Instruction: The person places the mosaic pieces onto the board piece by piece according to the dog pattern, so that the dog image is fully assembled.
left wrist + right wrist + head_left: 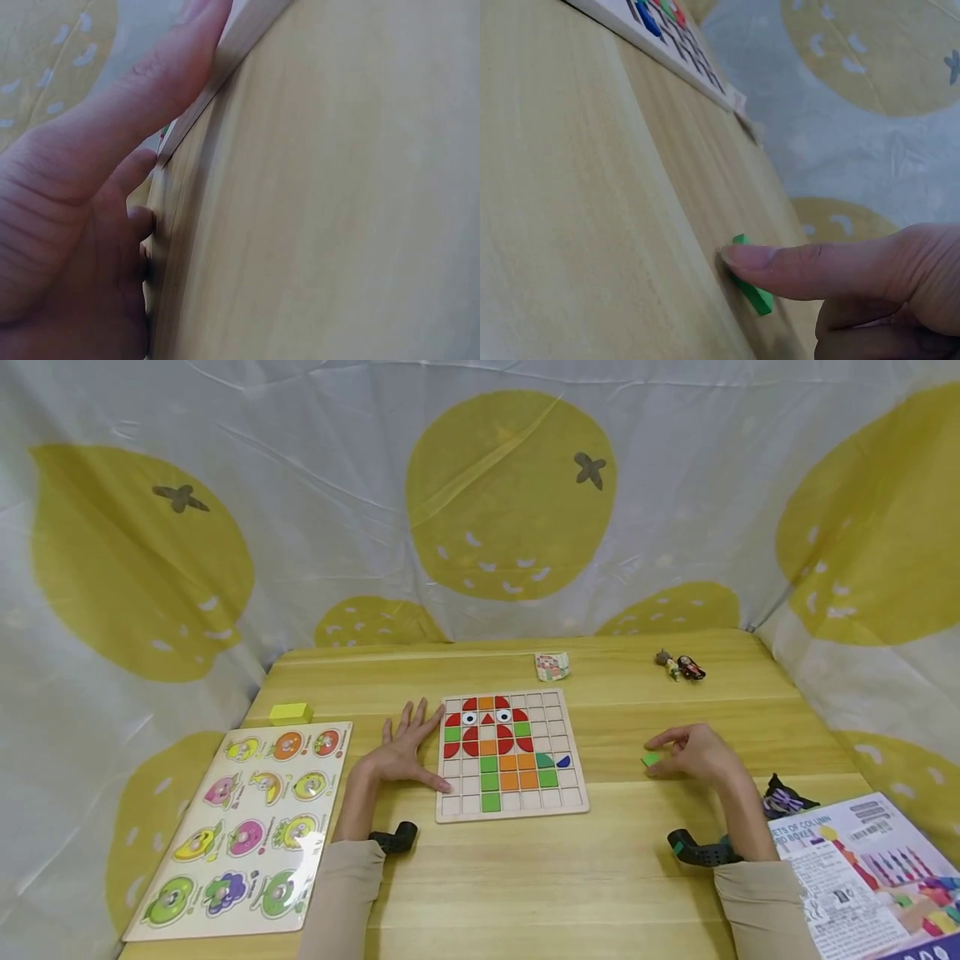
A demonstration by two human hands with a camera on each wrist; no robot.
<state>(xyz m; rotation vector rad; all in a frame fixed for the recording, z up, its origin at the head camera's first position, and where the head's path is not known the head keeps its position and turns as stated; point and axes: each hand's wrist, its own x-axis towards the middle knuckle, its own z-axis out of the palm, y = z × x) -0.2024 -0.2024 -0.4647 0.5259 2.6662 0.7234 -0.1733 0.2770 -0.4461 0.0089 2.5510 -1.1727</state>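
My right hand [697, 753] pinches a small green square tile [650, 761], to the right of a wooden grid board [558, 800]. In the right wrist view the thumb lies across the green tile [762, 298], just over the tabletop. Spread out at the board's left edge is my left hand [401, 753]; its thumb touches the edge of the board [247, 34] in the left wrist view. Red, orange and green pieces form a figure with two round eyes on the grid. A blue piece [563, 762] and a dark green piece [544, 761] sit at its right side.
A fruit puzzle board [330, 752] lies at the left, with a yellow block [291, 714] behind it. Behind the grid is a small picture card [552, 667]. Small figurines [681, 667] stand at the back right. A printed box [862, 868] and a dark pouch [783, 800] occupy the right.
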